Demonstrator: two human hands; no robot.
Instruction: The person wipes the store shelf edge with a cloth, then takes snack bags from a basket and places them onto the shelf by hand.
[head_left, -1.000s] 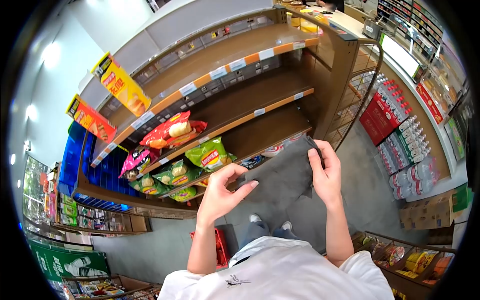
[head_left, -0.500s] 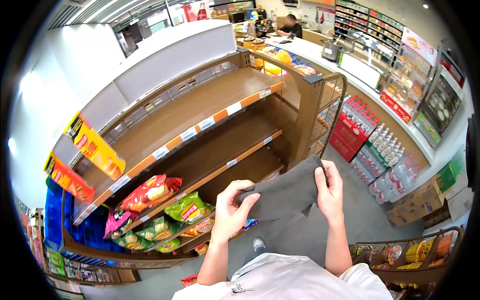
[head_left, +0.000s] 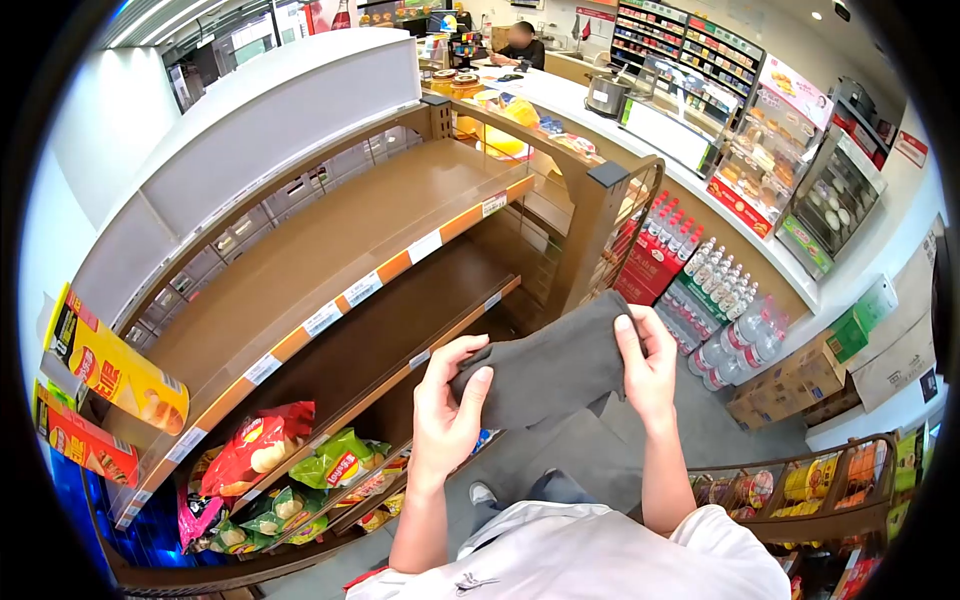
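A dark grey cloth [head_left: 555,368] is stretched between my two hands, in front of my body and above the floor. My left hand [head_left: 450,405] pinches its left end, thumb on top. On the other side my right hand [head_left: 645,360] grips the right end between thumb and fingers. A loose fold hangs below the cloth's lower edge. Beyond it stands a brown shelf rack, whose upper shelf [head_left: 330,225] has a bare brown surface and an orange price strip [head_left: 370,285]. Neither hand touches the rack.
Lower left on the rack are a red chip bag [head_left: 258,448], a green chip bag [head_left: 340,460] and upright chip packs [head_left: 115,365]. Bottled water packs [head_left: 720,290] line the counter [head_left: 560,92]. A person [head_left: 520,48] sits behind it. A snack rack [head_left: 790,490] stands at right.
My view has shifted to the right, so the rack and counter appear further left. The cloth is held a little flatter and lower across its middle; both hands keep their hold.
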